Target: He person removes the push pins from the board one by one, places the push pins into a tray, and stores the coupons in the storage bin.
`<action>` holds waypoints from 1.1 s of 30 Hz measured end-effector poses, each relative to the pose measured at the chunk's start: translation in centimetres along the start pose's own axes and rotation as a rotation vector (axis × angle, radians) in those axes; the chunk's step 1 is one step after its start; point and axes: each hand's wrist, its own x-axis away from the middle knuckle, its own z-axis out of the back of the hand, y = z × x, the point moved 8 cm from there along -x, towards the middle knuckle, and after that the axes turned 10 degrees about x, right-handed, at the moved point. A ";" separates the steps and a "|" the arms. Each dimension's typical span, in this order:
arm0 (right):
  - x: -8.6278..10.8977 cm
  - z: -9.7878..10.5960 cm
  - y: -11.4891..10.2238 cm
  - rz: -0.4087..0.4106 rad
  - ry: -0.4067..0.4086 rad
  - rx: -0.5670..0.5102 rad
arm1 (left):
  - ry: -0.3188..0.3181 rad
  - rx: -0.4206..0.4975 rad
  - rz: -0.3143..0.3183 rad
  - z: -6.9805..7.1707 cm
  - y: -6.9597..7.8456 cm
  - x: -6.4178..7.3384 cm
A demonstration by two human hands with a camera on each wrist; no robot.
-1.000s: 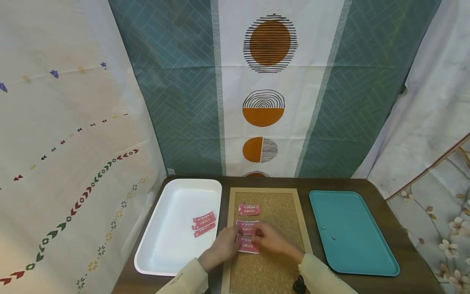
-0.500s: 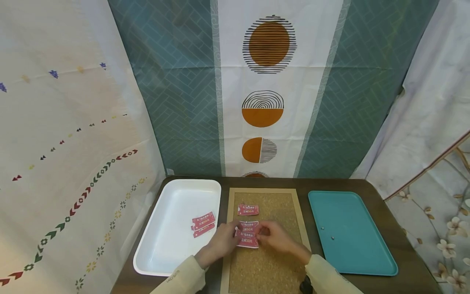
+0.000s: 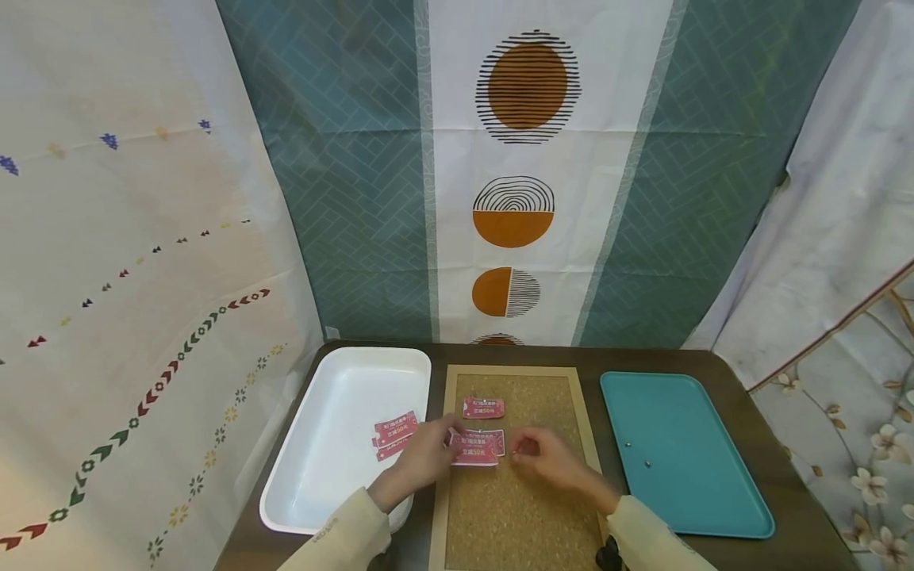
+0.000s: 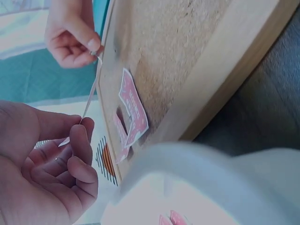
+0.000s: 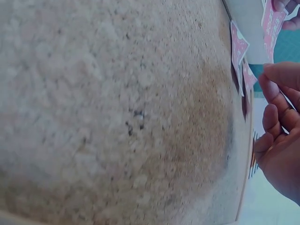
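Note:
My left hand (image 3: 426, 450) pinches the left end of a pink paper coupon (image 3: 474, 452) over the corkboard (image 3: 528, 515). In the left wrist view this held coupon (image 4: 91, 93) appears edge-on, raised off the cork, its far end near my right fingertips. My right hand (image 3: 548, 461), just right of the coupon, pinches a tiny silvery pin (image 4: 93, 53) between thumb and forefinger. Behind the held coupon lies a second coupon (image 3: 499, 438), partly covered in the head view. Farther up the board is another coupon (image 3: 483, 408). A small shiny spot shows among my left fingers.
A white tray (image 3: 336, 444) on the left holds overlapping pink coupons (image 3: 395, 429). On the right, a teal tray (image 3: 703, 460) carries two small silvery pins (image 3: 647, 464). All stand on a dark wooden table (image 3: 593, 357), with patterned curtains behind and beside it.
The held coupon has shifted up and left, overlapping the second coupon more. My right hand has come away from its right edge, moving slightly right; my left hand moved left with it.

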 end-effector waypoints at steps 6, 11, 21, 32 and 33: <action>0.5 0.6 0.5 -0.025 0.001 -0.028 | -0.009 0.024 0.010 0.8 -0.1 -0.2; 0.8 1.1 1.1 -0.046 0.019 -0.010 | 0.001 0.031 0.021 1.6 -0.2 -0.3; 1.4 2.5 1.7 -0.008 0.077 0.027 | 0.034 0.015 0.007 2.3 -0.6 -0.4; 2.2 3.8 2.7 -0.066 0.124 0.045 | 0.087 0.000 -0.009 3.6 -0.7 -0.5; 2.3 3.9 2.8 -0.070 0.126 0.047 | 0.092 0.002 -0.005 3.8 -0.7 -0.5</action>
